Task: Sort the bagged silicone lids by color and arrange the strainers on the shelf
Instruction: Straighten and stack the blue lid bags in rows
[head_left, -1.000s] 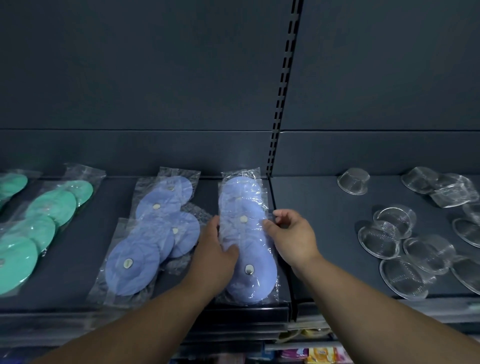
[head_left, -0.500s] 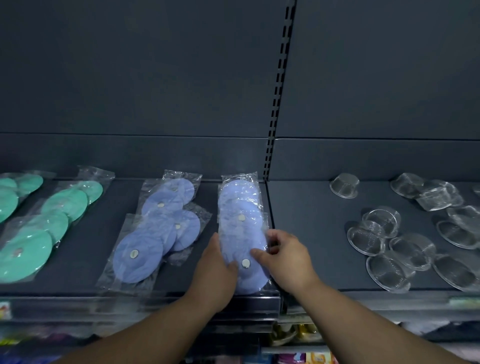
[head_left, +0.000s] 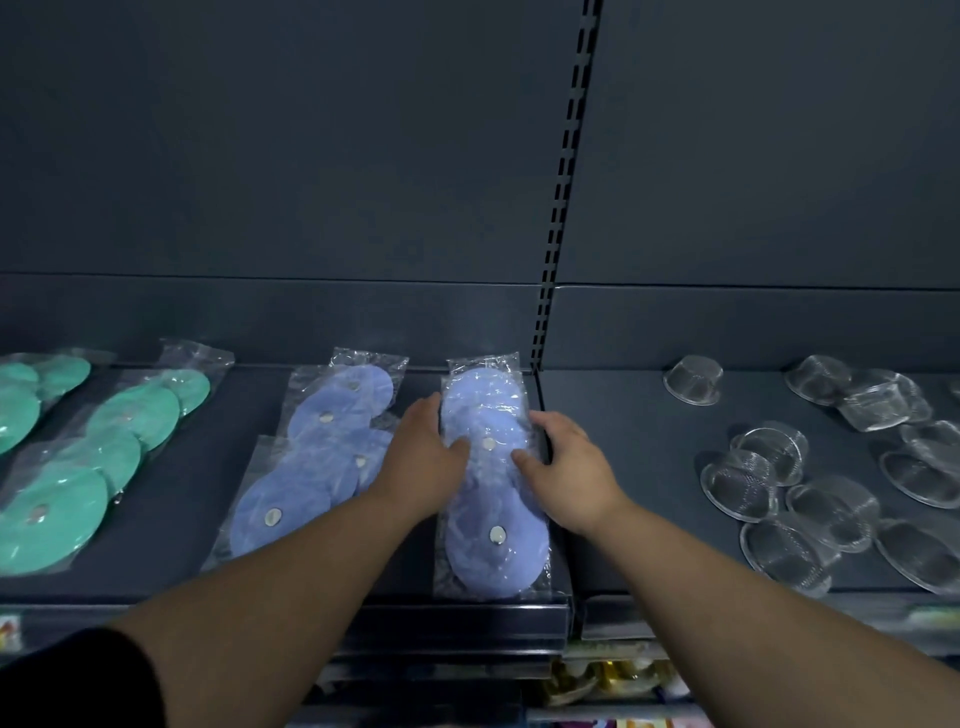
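Your left hand and your right hand meet just below the middle of the frame, one on each side of a bag of blue lids; that bag lies flat on the dark shelf, running lengthways from the front lip back toward the rear panel, close beside the slotted upright. Your left fingers are straight and pressed together along the bag's left edge, with the thumb laid over onto the plastic near the metal button of the middle lid; whether those fingers reach under the edge, you cannot tell. Your right fingers are bent down over the bag's right edge and your right thumb rests on top, so that hand pinches the edge. To the left of your left hand, two more blue bags overlap, the rear one partly over the front one, and your left wrist touches or covers their right side. Further left, at the frame's left edge, bags of green lids lie at a slant, several overlapping. On the right half of the shelf the mesh strainers sit in a loose cluster, some leaning on one another; one single strainer stands apart, upside down, near the back.
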